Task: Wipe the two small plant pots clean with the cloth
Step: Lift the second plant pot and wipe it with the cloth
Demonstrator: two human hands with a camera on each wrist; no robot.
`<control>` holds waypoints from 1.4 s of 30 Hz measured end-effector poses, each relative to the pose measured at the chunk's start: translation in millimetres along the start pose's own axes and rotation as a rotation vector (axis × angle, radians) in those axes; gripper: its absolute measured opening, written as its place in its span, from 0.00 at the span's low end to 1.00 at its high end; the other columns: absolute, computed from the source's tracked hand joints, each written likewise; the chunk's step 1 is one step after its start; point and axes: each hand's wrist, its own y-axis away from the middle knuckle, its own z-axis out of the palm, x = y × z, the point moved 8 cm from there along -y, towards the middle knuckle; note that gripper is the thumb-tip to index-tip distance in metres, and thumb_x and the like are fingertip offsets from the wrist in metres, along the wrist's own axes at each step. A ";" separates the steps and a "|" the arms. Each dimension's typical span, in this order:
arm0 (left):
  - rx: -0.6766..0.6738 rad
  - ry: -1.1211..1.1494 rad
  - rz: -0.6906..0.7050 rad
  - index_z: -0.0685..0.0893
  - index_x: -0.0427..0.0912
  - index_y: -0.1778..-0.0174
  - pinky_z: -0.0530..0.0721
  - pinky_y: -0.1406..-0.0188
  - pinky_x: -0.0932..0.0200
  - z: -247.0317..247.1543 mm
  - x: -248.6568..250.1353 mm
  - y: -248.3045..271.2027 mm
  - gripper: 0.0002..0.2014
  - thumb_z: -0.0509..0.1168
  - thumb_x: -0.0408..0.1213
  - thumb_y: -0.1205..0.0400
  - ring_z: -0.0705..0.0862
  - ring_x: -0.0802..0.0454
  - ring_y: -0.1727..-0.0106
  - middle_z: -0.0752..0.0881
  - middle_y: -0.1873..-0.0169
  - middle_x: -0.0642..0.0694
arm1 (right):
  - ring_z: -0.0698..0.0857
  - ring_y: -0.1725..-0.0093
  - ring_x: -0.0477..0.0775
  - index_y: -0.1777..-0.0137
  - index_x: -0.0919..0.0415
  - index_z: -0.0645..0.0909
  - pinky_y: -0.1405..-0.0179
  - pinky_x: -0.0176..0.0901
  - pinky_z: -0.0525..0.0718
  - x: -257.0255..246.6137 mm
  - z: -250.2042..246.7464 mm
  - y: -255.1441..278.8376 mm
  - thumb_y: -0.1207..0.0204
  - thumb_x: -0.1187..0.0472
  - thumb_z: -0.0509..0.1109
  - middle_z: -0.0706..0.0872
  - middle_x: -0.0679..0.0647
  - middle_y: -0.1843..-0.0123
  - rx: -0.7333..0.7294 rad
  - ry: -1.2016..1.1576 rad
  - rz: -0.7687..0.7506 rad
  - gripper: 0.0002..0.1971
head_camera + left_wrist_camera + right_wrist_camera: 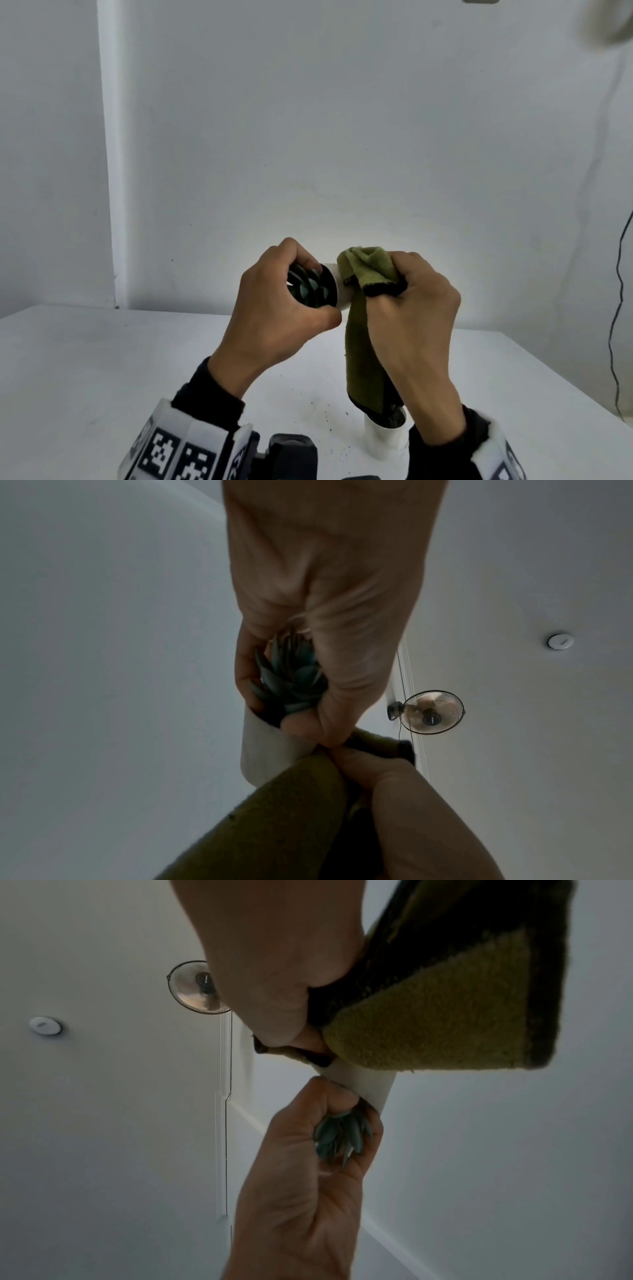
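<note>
My left hand [291, 301] holds a small white pot [344, 294] tipped on its side above the table, fingers curled round its rim and its blue-green succulent [310, 286]. My right hand [411, 301] grips a folded olive-green cloth [366, 270] and presses it over the pot's base end; the cloth's tail hangs down. In the left wrist view the pot [270, 753] meets the cloth [291, 804]. The right wrist view shows the pot [363, 1081] under the cloth [428, 1020]. The second white pot [385, 440] stands on the table below my right wrist, partly hidden by the cloth.
The white table [102, 359] carries dark soil crumbs [322, 411] near the standing pot. A white wall rises behind. A black cable [616, 308] hangs at the right. A wall fan [431, 712] is mounted high up.
</note>
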 end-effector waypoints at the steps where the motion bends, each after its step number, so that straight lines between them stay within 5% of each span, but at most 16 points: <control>1: -0.006 0.027 -0.006 0.79 0.47 0.57 0.81 0.68 0.71 -1.0 -1.2 -0.5 0.22 0.79 0.31 0.43 0.82 0.60 0.59 0.83 0.60 0.56 | 0.81 0.64 0.45 0.64 0.58 0.87 0.69 0.24 0.75 5.0 -1.2 -3.1 0.32 0.74 0.71 0.86 0.51 0.68 -0.025 -0.048 0.060 0.10; 4: 0.007 0.108 -0.033 0.80 0.46 0.58 0.77 0.73 0.75 -8.1 -4.4 -2.4 0.20 0.77 0.35 0.45 0.82 0.64 0.63 0.83 0.64 0.58 | 0.86 0.65 0.49 0.68 0.49 0.87 0.64 0.37 0.84 18.2 -17.5 -12.1 0.32 0.70 0.76 0.89 0.47 0.69 0.028 -0.211 0.204 0.12; 8: 0.028 0.158 -0.046 0.80 0.47 0.60 0.75 0.75 0.75 -11.5 -5.7 -3.7 0.19 0.72 0.37 0.47 0.81 0.64 0.68 0.83 0.66 0.61 | 0.86 0.63 0.59 0.70 0.52 0.86 0.61 0.49 0.86 22.4 -35.0 -17.1 0.31 0.68 0.77 0.87 0.53 0.69 0.115 -0.160 0.215 0.11; 14: -0.003 0.122 -0.007 0.79 0.47 0.60 0.75 0.74 0.76 -2.8 2.1 -0.8 0.19 0.71 0.38 0.47 0.80 0.63 0.67 0.82 0.65 0.56 | 0.79 0.68 0.45 0.64 0.61 0.85 0.70 0.23 0.72 15.2 -14.7 -10.4 0.32 0.75 0.69 0.84 0.52 0.69 0.014 0.080 0.120 0.09; 18: 0.002 0.088 -0.008 0.78 0.48 0.60 0.76 0.73 0.74 -2.1 2.5 -0.8 0.19 0.71 0.39 0.47 0.80 0.62 0.65 0.82 0.64 0.56 | 0.74 0.71 0.43 0.66 0.62 0.82 0.69 0.21 0.70 4.4 -10.9 -5.1 0.35 0.78 0.65 0.79 0.54 0.70 0.062 0.117 0.037 0.11; 25: -0.008 0.023 -0.011 0.76 0.50 0.61 0.83 0.66 0.62 0.2 4.6 0.7 0.20 0.71 0.42 0.48 0.82 0.56 0.60 0.82 0.61 0.53 | 0.71 0.72 0.40 0.61 0.67 0.85 0.64 0.19 0.71 -5.3 -4.9 3.4 0.38 0.68 0.59 0.78 0.53 0.67 0.125 0.148 -0.046 0.13; 30: -0.041 -0.043 -0.007 0.76 0.50 0.60 0.83 0.64 0.62 0.2 4.7 0.1 0.22 0.79 0.34 0.43 0.82 0.55 0.58 0.81 0.59 0.53 | 0.73 0.70 0.40 0.60 0.68 0.86 0.66 0.17 0.69 -2.9 -1.7 3.6 0.37 0.76 0.63 0.79 0.54 0.67 0.080 0.164 -0.018 0.11; 36: -0.068 -0.039 -0.057 0.77 0.49 0.60 0.81 0.67 0.68 -8.5 -4.1 -2.6 0.20 0.78 0.32 0.42 0.82 0.56 0.59 0.83 0.60 0.54 | 0.78 0.70 0.47 0.66 0.60 0.84 0.71 0.26 0.74 16.0 -3.5 -5.2 0.33 0.76 0.69 0.83 0.52 0.70 -0.025 0.019 0.160 0.10; 42: -0.019 0.022 -0.073 0.80 0.48 0.61 0.77 0.72 0.73 -21.4 -10.6 -5.0 0.19 0.78 0.33 0.43 0.81 0.62 0.66 0.84 0.62 0.53 | 0.86 0.65 0.54 0.65 0.55 0.87 0.63 0.45 0.85 21.9 -20.5 -11.8 0.30 0.70 0.75 0.87 0.50 0.71 0.061 -0.110 0.230 0.09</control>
